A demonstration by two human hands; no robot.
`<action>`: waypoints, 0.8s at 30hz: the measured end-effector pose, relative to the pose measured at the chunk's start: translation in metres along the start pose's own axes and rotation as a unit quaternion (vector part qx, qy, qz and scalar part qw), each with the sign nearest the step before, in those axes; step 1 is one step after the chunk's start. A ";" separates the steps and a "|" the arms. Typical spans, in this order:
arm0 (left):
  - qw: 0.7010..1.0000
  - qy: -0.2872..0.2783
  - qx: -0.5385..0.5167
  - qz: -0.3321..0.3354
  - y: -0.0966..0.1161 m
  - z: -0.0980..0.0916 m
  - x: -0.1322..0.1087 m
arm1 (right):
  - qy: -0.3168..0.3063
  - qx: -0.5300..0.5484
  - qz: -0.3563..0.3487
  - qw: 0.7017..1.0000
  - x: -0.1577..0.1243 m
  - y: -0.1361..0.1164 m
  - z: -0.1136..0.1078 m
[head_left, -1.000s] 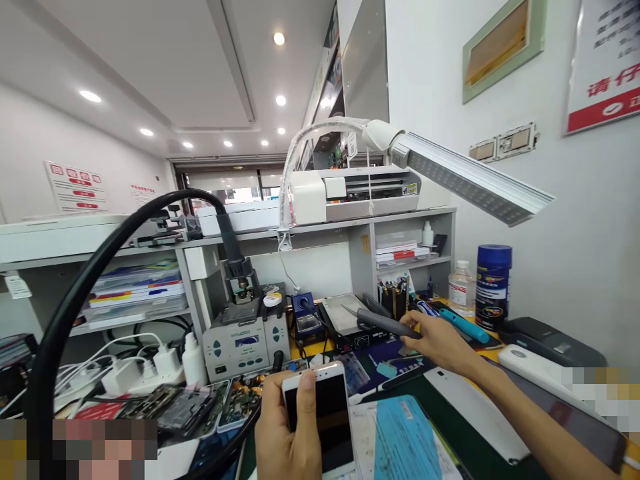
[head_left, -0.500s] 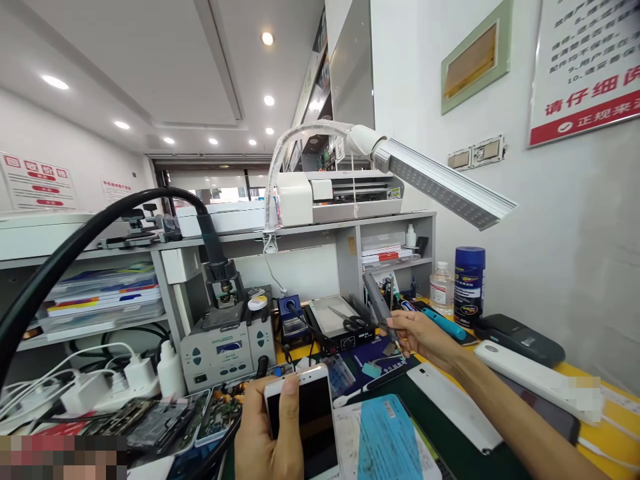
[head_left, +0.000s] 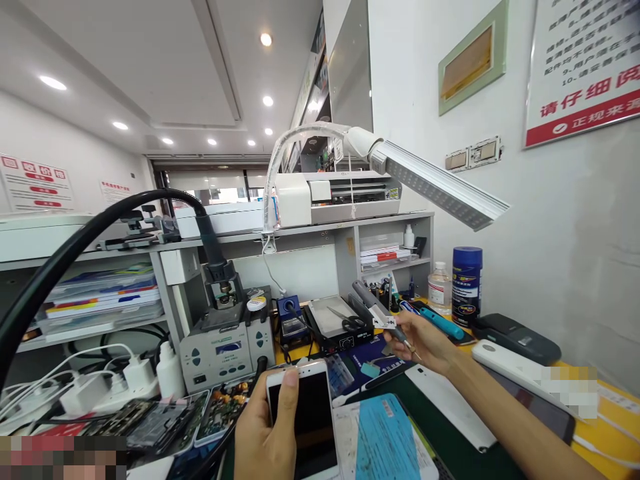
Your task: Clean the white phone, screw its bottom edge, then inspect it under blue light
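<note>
My left hand [head_left: 265, 440] grips a white smartphone [head_left: 306, 420] with a dark screen, thumb laid across the top of the glass, low in the middle of the view. My right hand [head_left: 425, 340] is stretched out over the bench and holds a grey pen-shaped electric screwdriver [head_left: 380, 312] near its tip, the body slanting up to the left and the thin bit pointing down-right. Right below that hand lie a dark blue card [head_left: 370, 363] and a white phone back cover [head_left: 450, 407] on the green mat [head_left: 440, 440].
A rework station [head_left: 227, 347] with a thick black hose, a small blue solder stand [head_left: 293, 320] and a heating plate with scissors [head_left: 340, 319] line the back. A white desk lamp [head_left: 435, 187] hangs over the right side. A blue can [head_left: 467, 283], clear bottle [head_left: 441, 287], chargers and opened phones crowd the bench.
My right hand lifted the grey screwdriver from lying level over the tools, turned it and drew it back a little. The view swung slightly left. The left hand kept the phone still.
</note>
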State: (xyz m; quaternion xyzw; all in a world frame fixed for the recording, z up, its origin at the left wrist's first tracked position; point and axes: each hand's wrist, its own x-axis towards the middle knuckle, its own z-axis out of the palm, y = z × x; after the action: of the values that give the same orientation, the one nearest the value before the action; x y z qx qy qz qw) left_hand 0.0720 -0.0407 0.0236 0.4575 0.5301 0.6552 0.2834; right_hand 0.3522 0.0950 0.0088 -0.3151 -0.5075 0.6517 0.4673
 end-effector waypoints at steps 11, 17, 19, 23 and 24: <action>1.000 -0.006 -0.026 -0.004 -0.005 -0.001 0.004 | -0.081 0.033 0.027 0.996 0.004 0.005 -0.012; 0.995 -0.042 -0.069 -0.055 -0.001 -0.001 0.004 | -0.177 0.068 0.025 0.982 0.005 0.010 -0.015; 0.995 -0.048 -0.072 -0.052 -0.004 -0.002 0.006 | -0.217 0.084 0.027 0.972 0.004 0.011 -0.014; 0.994 -0.053 -0.081 -0.046 -0.010 -0.003 0.009 | -0.283 0.117 0.031 0.952 0.005 0.012 -0.011; 0.994 -0.055 -0.086 -0.049 -0.012 -0.003 0.010 | -0.295 0.122 0.032 0.947 0.006 0.013 -0.011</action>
State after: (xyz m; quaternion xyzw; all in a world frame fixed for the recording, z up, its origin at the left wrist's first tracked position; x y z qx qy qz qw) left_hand 0.0640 -0.0302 0.0154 0.4408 0.4765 0.6576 0.3823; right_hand 0.3558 0.1038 -0.0059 -0.0656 -0.5290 0.7872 0.3102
